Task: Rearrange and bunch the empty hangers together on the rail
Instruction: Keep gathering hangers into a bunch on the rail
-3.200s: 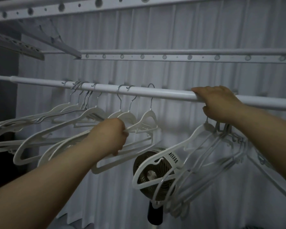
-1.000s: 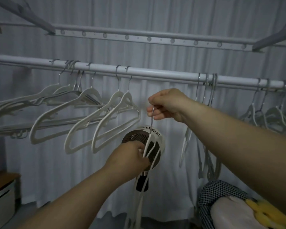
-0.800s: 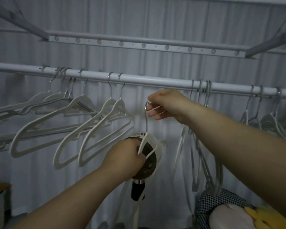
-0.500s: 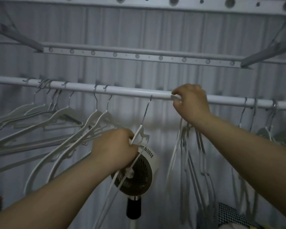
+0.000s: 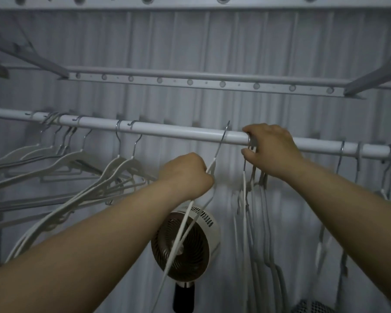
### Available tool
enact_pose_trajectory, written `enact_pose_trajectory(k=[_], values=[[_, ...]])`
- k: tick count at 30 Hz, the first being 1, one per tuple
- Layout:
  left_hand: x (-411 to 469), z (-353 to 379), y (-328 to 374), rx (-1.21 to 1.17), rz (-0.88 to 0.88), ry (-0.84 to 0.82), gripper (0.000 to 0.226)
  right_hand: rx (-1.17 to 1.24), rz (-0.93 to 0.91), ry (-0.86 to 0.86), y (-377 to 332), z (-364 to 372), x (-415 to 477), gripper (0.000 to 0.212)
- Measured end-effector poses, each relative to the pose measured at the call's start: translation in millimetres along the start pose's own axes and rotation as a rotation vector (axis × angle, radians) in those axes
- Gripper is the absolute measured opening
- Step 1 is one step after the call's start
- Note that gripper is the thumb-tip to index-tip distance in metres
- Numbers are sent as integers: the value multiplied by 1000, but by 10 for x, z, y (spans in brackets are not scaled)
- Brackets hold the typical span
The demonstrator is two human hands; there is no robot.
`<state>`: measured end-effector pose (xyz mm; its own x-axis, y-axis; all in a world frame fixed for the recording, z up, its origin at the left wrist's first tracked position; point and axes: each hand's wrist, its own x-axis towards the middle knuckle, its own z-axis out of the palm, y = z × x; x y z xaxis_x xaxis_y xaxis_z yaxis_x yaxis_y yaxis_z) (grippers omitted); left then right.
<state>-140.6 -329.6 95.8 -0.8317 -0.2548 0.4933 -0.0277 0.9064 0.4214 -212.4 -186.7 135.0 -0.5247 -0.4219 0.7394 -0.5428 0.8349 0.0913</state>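
Curtain (image 5: 190, 46) behind; left hand (image 5: 187, 175) fisted round hanger (image 5: 221, 142); right hand (image 5: 273, 150) fingers curled over rail (image 5: 178, 132).

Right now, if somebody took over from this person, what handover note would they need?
Left hand grips one white hanger by its neck, hook raised against the rail; whether it is seated, cannot tell.
Right hand grips the hooks of the middle bunch on the rail.
Done: that bunch is gathered.
Left: hook this hanger beside it, then bring over the spread hangers on the left and the hangers far right.
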Motion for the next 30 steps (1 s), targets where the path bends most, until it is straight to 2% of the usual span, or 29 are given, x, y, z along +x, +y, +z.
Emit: enact_pose_trajectory(k=[12, 17, 19, 24, 30], values=[[-40, 154, 59, -41, 12, -67, 26, 3, -28, 7, 70, -10, -10, 42], [-153, 88, -3, -46, 38, -26, 45, 17, 15, -10, 20, -53, -18, 50], [-241, 8, -74, -47, 52, 26, 47, 44, 5, 24, -27, -74, -14, 53], [-499, -243, -442, 192, 99, 259, 39, 53, -103, 76, -277, -80, 22, 51], [-688, -481, -985, 386, -47, 249, 47, -112, -64, -61, -424, 2, 106, 53]])
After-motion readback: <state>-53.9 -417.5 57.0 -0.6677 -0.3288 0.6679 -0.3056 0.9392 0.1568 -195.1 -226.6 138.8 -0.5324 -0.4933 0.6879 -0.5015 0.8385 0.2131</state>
